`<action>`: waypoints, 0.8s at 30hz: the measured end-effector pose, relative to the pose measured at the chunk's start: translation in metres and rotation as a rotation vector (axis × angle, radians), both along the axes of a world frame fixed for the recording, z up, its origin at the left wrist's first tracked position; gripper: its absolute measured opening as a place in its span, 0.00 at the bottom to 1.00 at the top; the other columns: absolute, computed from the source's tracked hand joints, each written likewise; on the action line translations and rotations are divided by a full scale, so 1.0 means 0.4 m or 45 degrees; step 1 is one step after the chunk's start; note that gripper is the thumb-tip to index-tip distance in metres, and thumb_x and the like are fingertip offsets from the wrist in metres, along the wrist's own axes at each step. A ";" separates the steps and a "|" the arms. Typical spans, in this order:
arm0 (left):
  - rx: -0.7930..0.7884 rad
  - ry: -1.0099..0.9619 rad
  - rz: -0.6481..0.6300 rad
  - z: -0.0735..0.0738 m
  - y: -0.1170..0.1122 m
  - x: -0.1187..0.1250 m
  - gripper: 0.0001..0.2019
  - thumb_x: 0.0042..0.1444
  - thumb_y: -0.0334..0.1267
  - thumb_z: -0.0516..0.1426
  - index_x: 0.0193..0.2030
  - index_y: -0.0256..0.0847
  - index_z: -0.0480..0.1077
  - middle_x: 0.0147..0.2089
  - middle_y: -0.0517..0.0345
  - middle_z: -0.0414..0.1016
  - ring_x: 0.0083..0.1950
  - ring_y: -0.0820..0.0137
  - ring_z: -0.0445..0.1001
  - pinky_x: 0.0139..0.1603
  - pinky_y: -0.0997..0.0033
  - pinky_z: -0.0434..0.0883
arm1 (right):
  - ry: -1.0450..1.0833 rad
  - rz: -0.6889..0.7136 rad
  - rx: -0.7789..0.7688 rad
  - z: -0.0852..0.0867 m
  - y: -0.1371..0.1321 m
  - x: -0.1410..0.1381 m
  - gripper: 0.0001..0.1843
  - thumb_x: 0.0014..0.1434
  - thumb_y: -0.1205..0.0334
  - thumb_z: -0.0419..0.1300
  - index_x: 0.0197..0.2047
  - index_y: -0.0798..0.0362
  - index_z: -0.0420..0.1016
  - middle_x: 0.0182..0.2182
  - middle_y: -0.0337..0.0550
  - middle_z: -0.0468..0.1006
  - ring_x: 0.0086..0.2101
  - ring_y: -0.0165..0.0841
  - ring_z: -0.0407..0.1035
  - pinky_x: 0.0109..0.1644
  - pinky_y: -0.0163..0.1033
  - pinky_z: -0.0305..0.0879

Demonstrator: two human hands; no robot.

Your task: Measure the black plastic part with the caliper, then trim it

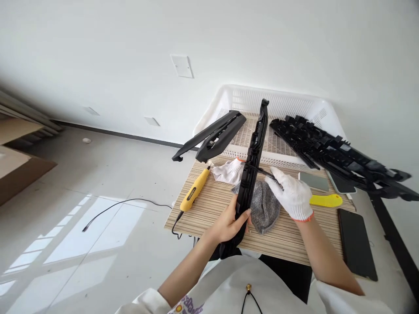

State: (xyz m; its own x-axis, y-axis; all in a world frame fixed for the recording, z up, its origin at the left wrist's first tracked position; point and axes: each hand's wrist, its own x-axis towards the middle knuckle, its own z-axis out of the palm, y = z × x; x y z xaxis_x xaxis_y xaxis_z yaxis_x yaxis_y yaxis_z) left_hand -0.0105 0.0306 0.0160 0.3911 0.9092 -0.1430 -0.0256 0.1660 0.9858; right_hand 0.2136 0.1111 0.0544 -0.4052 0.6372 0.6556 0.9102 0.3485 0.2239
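Note:
My left hand [233, 221] is bare and wraps round the lower end of a long black plastic trim strip [251, 176], which stands tilted over the table's front edge. My right hand [291, 192], in a white knitted glove with an orange cuff, is closed on a thin dark pen-like tool [262, 171]. The tool's far end meets the strip about halfway up; its exact tip is hard to make out. Behind the strip lie a grey cloth [266, 207] and a loose white glove [227, 172].
A white plastic basket [284, 100] stands against the wall, with smooth black trim pieces [222, 133] at its left and several ribbed ones [327, 146] at its right. The table [209, 216] also bears a yellow corded tool [195, 189], a yellow handle [327, 200] and a dark phone [356, 242].

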 end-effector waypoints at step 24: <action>0.313 -0.106 0.142 -0.052 -0.003 -0.005 0.14 0.67 0.38 0.57 0.51 0.48 0.53 0.28 0.71 0.71 0.21 0.77 0.74 0.23 0.76 0.72 | 0.613 0.075 -0.389 -0.070 -0.009 -0.111 0.25 0.72 0.49 0.47 0.65 0.47 0.70 0.61 0.43 0.74 0.58 0.40 0.71 0.59 0.40 0.70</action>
